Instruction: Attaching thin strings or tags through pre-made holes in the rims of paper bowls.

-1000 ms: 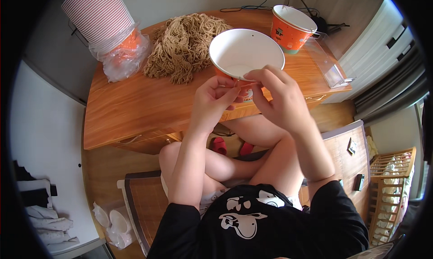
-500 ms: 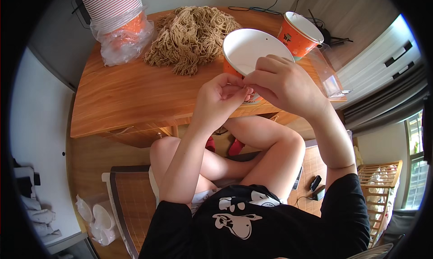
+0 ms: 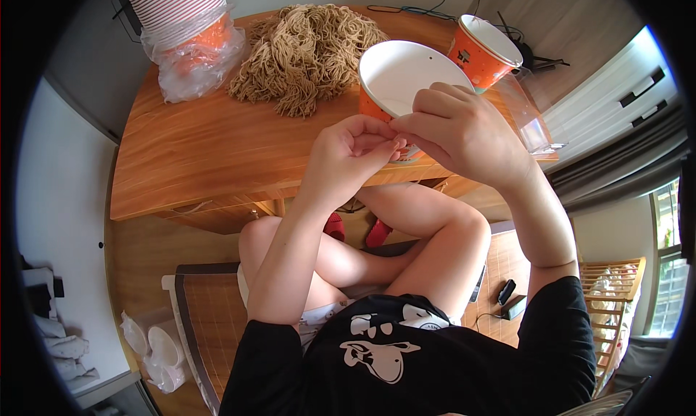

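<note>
My left hand (image 3: 353, 154) and my right hand (image 3: 464, 128) meet in front of an orange paper bucket (image 3: 373, 106) with a white inside. Both are closed, thumbs and fingertips pinched together and nearly touching. Whatever lies between the fingertips is too small or hidden to make out. The bucket stands near the desk's front edge, its lower right side covered by my right hand. Beyond it to the left lies a heap of tan yarn strands (image 3: 308, 57).
Another orange bucket (image 3: 484, 52) stands at the back right, beside a clear plastic box (image 3: 533, 137). A tall stack of paper buckets (image 3: 181, 17) in plastic wrap rises at the back left of the wooden desk (image 3: 196, 151). A dark cable (image 3: 417, 11) lies along the far edge.
The hands keep their pinch, with only slight finger shifts. The view has tilted a little, so the desk things sit slightly higher.
</note>
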The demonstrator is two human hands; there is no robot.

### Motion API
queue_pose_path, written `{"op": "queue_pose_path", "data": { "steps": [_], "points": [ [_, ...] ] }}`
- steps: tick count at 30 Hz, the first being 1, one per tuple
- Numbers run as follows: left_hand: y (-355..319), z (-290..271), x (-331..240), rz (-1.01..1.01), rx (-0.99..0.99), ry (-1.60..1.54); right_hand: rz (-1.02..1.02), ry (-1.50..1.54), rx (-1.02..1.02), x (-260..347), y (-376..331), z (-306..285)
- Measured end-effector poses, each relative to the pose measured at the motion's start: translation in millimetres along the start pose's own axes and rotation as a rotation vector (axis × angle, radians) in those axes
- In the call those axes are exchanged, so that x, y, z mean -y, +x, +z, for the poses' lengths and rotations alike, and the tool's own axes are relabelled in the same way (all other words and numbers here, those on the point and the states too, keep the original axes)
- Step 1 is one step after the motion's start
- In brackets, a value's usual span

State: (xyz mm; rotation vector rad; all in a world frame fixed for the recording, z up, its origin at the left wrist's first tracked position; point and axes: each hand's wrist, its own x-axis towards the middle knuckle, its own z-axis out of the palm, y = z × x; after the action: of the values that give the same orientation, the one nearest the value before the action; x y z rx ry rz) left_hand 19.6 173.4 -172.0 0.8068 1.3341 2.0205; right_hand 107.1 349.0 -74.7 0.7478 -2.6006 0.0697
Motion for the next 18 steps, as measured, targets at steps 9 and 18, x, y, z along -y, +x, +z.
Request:
{"op": "queue_pose_path", "data": {
  "steps": [9, 18],
  "points": [
    [2.1, -5.1, -1.2, -0.237, 0.032, -0.076, -0.079, -0.154, 0.0, -0.7, -5.3, -1.0],
    [0.5, -2.9, 6.9, -0.335, 0.09, -0.35, 0.089, -0.102, -0.208, 15.2, -30.3, 20.4]
  ]
}}
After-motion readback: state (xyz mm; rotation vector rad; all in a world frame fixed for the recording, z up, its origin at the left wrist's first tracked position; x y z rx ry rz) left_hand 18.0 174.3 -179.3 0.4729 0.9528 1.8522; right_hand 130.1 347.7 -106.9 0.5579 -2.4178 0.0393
